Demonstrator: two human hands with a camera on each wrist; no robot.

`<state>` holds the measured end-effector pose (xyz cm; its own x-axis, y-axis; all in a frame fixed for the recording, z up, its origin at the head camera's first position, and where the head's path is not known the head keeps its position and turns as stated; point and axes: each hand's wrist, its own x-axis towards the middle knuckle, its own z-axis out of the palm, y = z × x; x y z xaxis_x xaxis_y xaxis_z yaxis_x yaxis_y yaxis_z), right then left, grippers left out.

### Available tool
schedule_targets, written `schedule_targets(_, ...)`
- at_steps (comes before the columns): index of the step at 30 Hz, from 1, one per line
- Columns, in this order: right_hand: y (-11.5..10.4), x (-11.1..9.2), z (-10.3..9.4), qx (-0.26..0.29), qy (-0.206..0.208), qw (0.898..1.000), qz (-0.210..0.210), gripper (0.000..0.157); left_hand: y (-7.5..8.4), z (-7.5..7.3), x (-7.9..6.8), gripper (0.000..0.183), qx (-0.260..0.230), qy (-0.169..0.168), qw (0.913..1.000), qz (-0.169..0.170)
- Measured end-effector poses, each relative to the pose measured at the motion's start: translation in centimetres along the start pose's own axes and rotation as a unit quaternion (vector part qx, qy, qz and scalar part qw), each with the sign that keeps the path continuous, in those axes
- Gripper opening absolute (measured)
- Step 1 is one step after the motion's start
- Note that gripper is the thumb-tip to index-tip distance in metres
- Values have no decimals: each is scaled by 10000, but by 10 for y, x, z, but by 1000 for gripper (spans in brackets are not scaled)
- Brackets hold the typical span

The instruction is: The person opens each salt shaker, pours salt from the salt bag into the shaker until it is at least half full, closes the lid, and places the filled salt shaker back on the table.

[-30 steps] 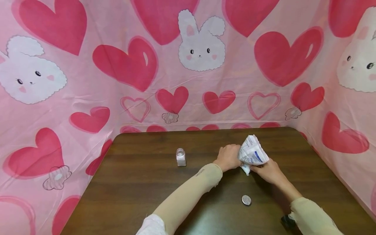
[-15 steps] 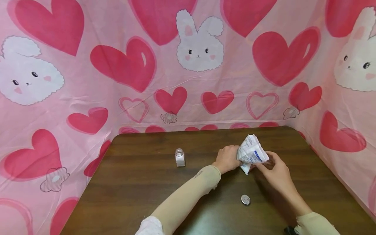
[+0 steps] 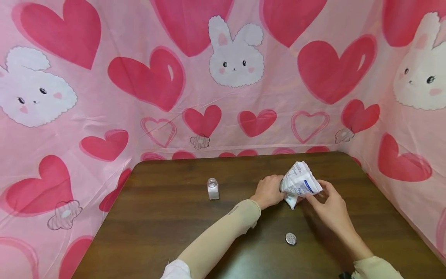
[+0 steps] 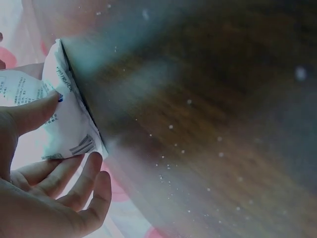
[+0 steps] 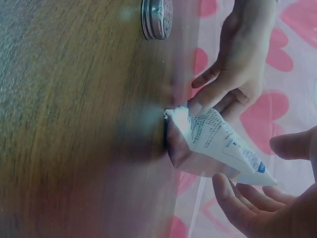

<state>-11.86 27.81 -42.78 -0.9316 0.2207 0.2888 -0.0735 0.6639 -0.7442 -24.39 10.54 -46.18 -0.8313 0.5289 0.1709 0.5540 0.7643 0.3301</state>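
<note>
A white packet (image 3: 299,181) with printed text and a blue label stands on the dark table at the right. My left hand (image 3: 269,191) grips its left side; in the left wrist view the thumb (image 4: 37,114) lies across the print and the fingers are beneath. At the packet's other end is my right hand (image 3: 331,207), spread around the corner. The right wrist view shows its thumb (image 5: 292,146) apart from the packet, with a fingertip (image 5: 223,183) at the lower edge. A small glass shaker jar (image 3: 213,190), uncapped, holds white contents.
A perforated metal shaker lid (image 3: 290,238) lies on the table (image 3: 167,217), nearer than the packet and between the forearms. White specks appear across the left wrist view. Pink cloth (image 3: 153,85) with hearts and rabbits hangs behind and at both sides.
My right hand has drawn slightly back to the right and opened its thumb and fingers wider at the packet's end. The left hand stays on the packet; jar and lid have not moved.
</note>
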Motion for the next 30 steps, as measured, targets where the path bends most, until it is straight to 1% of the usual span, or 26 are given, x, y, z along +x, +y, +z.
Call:
schedule_targets(6, 2, -3, 2, -24, -31, 9999, 107, 61, -1, 3, -5, 39, -69, -23, 10000, 27)
schedule_targets(10, 2, -3, 2, -16, 0, 9999, 107, 61, -1, 4, -4, 42, -101, -25, 9999, 59)
schedule_targets(16, 3, -1, 0, -208, 71, 9997, 89, 62, -1, 2, -2, 45, -186, -69, 9998, 61)
schedule_targets(22, 3, -1, -2, -179, 25, 9997, 167, 63, -2, -1, -3, 48, -180, -104, 9998, 22)
schedule_targets(30, 0, 0, -5, -145, -18, 9997, 183, 63, -4, -3, -3, 47, -153, -50, 9998, 92)
